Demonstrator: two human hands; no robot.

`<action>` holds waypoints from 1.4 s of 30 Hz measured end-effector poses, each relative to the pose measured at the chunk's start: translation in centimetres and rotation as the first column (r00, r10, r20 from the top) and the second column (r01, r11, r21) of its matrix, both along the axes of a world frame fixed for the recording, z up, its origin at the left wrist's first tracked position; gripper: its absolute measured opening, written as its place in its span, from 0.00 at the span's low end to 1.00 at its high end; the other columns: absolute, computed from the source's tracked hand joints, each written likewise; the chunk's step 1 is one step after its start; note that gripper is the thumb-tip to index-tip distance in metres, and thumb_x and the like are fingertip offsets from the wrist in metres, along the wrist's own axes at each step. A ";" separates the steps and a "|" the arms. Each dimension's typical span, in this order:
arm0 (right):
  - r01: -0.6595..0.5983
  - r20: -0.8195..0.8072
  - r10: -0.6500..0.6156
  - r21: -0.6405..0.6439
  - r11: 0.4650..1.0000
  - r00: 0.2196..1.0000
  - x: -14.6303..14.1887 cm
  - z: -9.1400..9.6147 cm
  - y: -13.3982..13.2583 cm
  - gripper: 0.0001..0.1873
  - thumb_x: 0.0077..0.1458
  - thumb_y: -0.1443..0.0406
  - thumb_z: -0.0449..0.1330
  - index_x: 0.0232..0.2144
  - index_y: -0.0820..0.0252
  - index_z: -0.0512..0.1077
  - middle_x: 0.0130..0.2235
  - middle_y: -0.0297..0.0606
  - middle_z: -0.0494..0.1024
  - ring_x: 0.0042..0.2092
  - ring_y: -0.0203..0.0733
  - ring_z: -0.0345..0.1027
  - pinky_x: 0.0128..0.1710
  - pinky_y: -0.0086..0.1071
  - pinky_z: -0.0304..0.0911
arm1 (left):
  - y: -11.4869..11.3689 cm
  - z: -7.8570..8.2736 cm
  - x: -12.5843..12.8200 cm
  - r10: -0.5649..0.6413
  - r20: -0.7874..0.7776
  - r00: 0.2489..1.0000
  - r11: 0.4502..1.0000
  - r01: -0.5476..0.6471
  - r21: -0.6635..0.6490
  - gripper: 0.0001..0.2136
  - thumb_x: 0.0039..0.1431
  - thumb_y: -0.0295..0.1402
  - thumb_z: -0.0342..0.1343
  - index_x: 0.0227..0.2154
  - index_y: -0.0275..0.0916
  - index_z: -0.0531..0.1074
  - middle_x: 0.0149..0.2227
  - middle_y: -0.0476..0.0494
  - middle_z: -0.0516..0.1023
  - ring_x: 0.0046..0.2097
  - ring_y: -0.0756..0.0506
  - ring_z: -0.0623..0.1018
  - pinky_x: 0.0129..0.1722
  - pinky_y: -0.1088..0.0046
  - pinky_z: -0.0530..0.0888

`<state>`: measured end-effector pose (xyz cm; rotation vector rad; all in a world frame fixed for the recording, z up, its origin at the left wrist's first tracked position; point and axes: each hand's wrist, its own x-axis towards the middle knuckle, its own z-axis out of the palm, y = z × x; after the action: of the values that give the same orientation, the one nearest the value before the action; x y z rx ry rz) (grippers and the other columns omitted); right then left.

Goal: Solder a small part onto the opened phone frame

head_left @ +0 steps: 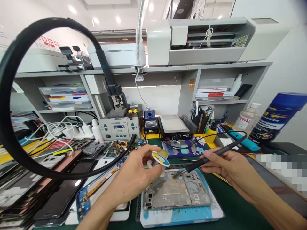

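Observation:
My left hand (134, 174) is closed around a small white spool (161, 159) with a blue and yellow label, above the far left part of a phone frame (169, 193). I cannot make out what is wound on the spool. Between the fingers of my right hand (223, 164) is a soldering iron (195, 165) with a black handle. Its tip points down and left at the upper edge of the frame, close to a small part there; whether they touch is unclear. Beneath the frame lies a blue-and-white pad (187, 217).
Stacked phone parts (26, 191) crowd the left side. A thick black hose (6, 105) loops across the front left. Behind stand a hot-air station (118, 129), an iron station (150, 123) and a heating plate (176, 126). A blue spray can (273, 118) stands right.

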<state>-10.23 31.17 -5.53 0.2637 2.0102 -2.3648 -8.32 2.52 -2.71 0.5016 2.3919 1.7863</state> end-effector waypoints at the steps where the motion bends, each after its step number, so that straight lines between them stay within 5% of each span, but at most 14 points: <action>1: 0.002 0.002 -0.002 0.004 1.000 1.000 0.0 0.0 0.0 0.22 0.38 0.55 0.81 0.32 0.61 0.82 0.31 0.39 0.87 0.32 0.44 0.83 0.34 0.29 0.83 | 0.0 0.0 -0.1 -0.003 0.019 1.000 1.000 0.003 0.020 0.12 0.62 0.33 0.61 0.48 0.44 0.74 0.44 0.48 0.82 0.48 0.44 0.79 0.47 0.69 0.72; 16: -0.039 -0.074 0.038 -0.011 0.999 0.997 0.3 0.2 -0.2 0.17 0.45 0.57 0.78 0.30 0.62 0.80 0.28 0.39 0.86 0.32 0.46 0.83 0.33 0.31 0.82 | -1.4 -0.1 -1.8 0.219 0.071 0.973 0.973 -0.223 0.060 0.24 0.54 0.38 0.67 0.52 0.36 0.71 0.46 0.39 0.84 0.45 0.42 0.82 0.49 0.64 0.75; 23: -0.075 -0.120 0.070 -0.039 0.996 0.990 0.6 0.4 -0.1 0.17 0.46 0.57 0.78 0.29 0.63 0.79 0.26 0.38 0.85 0.32 0.46 0.83 0.32 0.32 0.82 | -0.8 -0.6 -5.5 0.286 -0.002 0.958 0.943 -0.282 -0.179 0.12 0.66 0.35 0.61 0.49 0.35 0.74 0.45 0.43 0.81 0.44 0.43 0.81 0.47 0.59 0.79; 30: -0.098 -0.147 0.089 -0.055 0.994 0.985 0.6 0.3 0.1 0.17 0.48 0.58 0.77 0.31 0.64 0.79 0.27 0.40 0.85 0.32 0.48 0.83 0.33 0.35 0.83 | 1.3 -0.9 -10.5 0.321 -0.191 0.928 0.746 -0.372 -0.553 0.15 0.68 0.38 0.59 0.52 0.36 0.72 0.50 0.41 0.78 0.46 0.42 0.80 0.45 0.59 0.80; 37: -0.104 -0.168 0.092 -0.063 0.993 0.981 0.9 0.6 0.2 0.16 0.48 0.58 0.77 0.30 0.63 0.78 0.27 0.39 0.84 0.31 0.47 0.84 0.32 0.32 0.82 | 3.6 -1.9 -11.3 0.237 -0.346 0.908 0.501 -0.420 -0.757 0.15 0.67 0.38 0.60 0.53 0.38 0.73 0.55 0.39 0.76 0.53 0.39 0.78 0.52 0.54 0.77; 42: -0.104 -0.188 0.092 -0.059 0.993 0.978 0.9 0.5 0.2 0.17 0.48 0.57 0.77 0.30 0.64 0.78 0.28 0.40 0.85 0.31 0.46 0.83 0.31 0.31 0.82 | 3.2 -2.5 -11.4 0.166 -0.321 0.932 0.434 -0.361 -0.825 0.16 0.67 0.38 0.60 0.53 0.38 0.72 0.55 0.39 0.76 0.53 0.39 0.78 0.51 0.54 0.77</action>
<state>-9.38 31.42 -5.00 -0.0587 1.9581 -2.4721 -19.70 5.74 -5.26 0.1385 3.1979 0.2821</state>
